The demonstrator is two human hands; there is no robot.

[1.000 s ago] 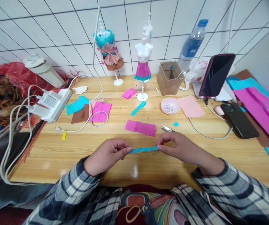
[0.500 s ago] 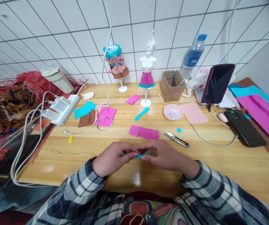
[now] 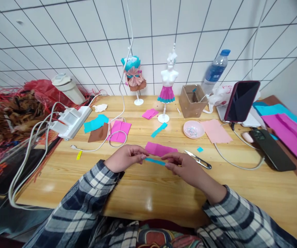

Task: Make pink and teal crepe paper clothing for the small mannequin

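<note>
A narrow blue crepe paper strip (image 3: 155, 161) is stretched between my two hands, low over the wooden table. My left hand (image 3: 125, 157) pinches its left end between thumb and fingers. At the right end, my right hand (image 3: 186, 168) has the strip at its thumb tip, the index finger arched above. Just beyond lies a wider magenta crepe paper strip (image 3: 161, 149). Small thread snips (image 3: 198, 160) rest beside my right hand. Farther back stands a white dress form (image 3: 169, 77) in a magenta skirt (image 3: 166, 93) with a blue hem.
Behind are a second dressed form (image 3: 135, 77), a cardboard box (image 3: 192, 101) and a water bottle (image 3: 216, 69). A pink bowl (image 3: 193, 130) holds shiny bits. A power strip (image 3: 73, 122) with cables stands left. Phones (image 3: 272, 150) and coloured paper sheets (image 3: 290, 127) lie right.
My hands have moved apart, and the blue strip, bunched between my fingers before, now shows as a straight narrow band between them. The view has shifted slightly.
</note>
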